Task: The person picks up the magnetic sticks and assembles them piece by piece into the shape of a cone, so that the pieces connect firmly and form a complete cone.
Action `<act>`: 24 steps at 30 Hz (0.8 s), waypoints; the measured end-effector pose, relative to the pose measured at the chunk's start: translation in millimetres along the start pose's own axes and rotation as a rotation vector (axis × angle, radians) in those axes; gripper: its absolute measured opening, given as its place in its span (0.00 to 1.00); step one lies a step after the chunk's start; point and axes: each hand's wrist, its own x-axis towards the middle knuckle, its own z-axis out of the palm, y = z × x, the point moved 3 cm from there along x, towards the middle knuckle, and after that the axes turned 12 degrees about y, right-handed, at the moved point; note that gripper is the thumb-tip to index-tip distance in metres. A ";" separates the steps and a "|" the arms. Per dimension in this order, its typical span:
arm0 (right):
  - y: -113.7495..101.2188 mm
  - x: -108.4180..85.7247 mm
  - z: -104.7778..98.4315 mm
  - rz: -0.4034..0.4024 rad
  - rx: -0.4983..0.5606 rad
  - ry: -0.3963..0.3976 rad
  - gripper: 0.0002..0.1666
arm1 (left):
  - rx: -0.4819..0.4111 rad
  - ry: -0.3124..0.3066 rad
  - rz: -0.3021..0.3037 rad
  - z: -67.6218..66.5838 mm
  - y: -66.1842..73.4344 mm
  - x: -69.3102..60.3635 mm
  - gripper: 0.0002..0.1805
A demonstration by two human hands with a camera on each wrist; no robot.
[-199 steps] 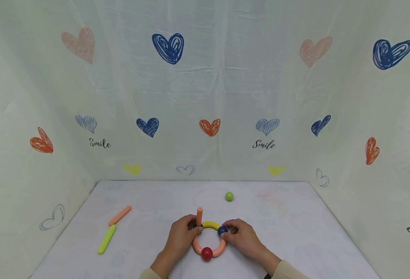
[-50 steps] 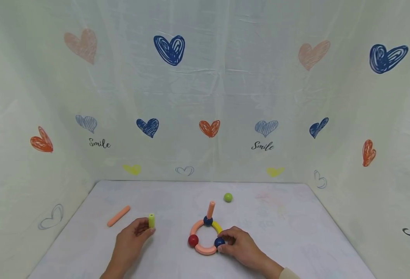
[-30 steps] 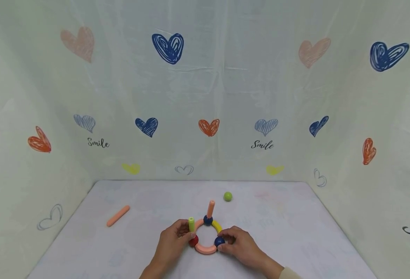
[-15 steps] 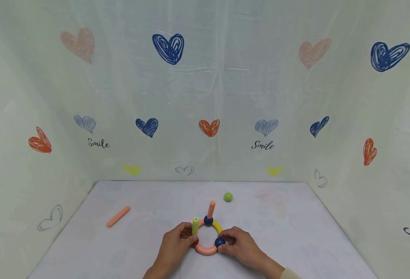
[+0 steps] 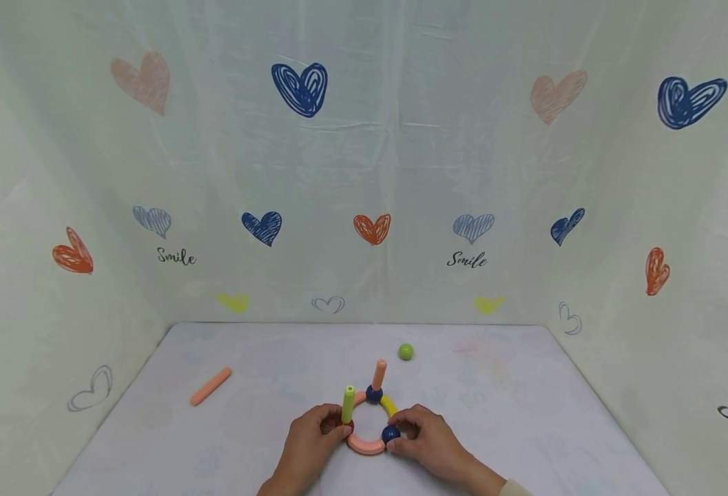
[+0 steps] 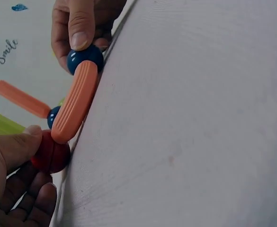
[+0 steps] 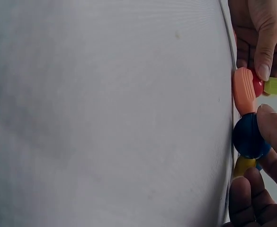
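A ring of curved sticks and balls lies on the table. My left hand (image 5: 309,441) grips its red ball (image 6: 51,153), thumb pressed on the ball beside the base of a yellow-green stick (image 5: 348,405) that stands upright on it. On the ring's right side, my right hand (image 5: 428,437) pinches a dark blue ball (image 7: 249,136) between thumb and fingers. A curved orange stick (image 5: 366,446) links these two balls in front. At the back, another blue ball (image 5: 374,394) bears an upright orange stick (image 5: 379,374). A curved yellow stick (image 5: 388,405) runs between the blue balls.
A loose orange stick (image 5: 211,386) lies on the white table (image 5: 264,351) at the left. Behind the ring sits a green ball (image 5: 406,352). A curtain with printed hearts (image 5: 372,229) encloses the table's back and sides.
My left hand left the back blue ball, took the yellow-green stick from the left and brought it onto the red ball. The ring has turned, moving the red ball from front to left.
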 end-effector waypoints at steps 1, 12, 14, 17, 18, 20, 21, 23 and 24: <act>-0.3 -0.6 0.0 -0.006 -0.001 0.002 0.20 | 0.000 0.003 0.000 0.5 -0.1 0.8 0.18; 0.2 -4.5 -3.4 0.036 0.082 -0.026 0.16 | 0.057 0.029 0.005 1.1 0.8 5.4 0.18; 0.6 -0.4 -6.5 0.070 0.092 0.014 0.16 | 0.078 0.039 -0.014 1.6 1.4 5.1 0.19; -0.7 10.5 -11.1 0.099 0.069 0.092 0.18 | 0.079 0.050 -0.022 2.5 1.1 5.3 0.18; -1.0 14.9 -11.7 0.100 0.054 0.114 0.20 | 0.075 0.052 -0.023 2.7 0.6 5.6 0.18; -2.5 23.9 -11.4 0.090 0.022 0.139 0.22 | 0.061 0.050 -0.027 3.1 -0.6 6.1 0.17; -2.9 28.0 -10.8 0.082 0.003 0.142 0.24 | 0.055 0.049 -0.026 3.2 -0.9 6.3 0.17; -3.0 34.9 -8.6 0.072 -0.021 0.135 0.27 | 0.041 0.045 -0.029 3.7 -1.6 6.7 0.16; -3.0 37.8 -7.3 0.068 -0.028 0.129 0.28 | 0.034 0.045 -0.032 4.0 -1.9 6.8 0.16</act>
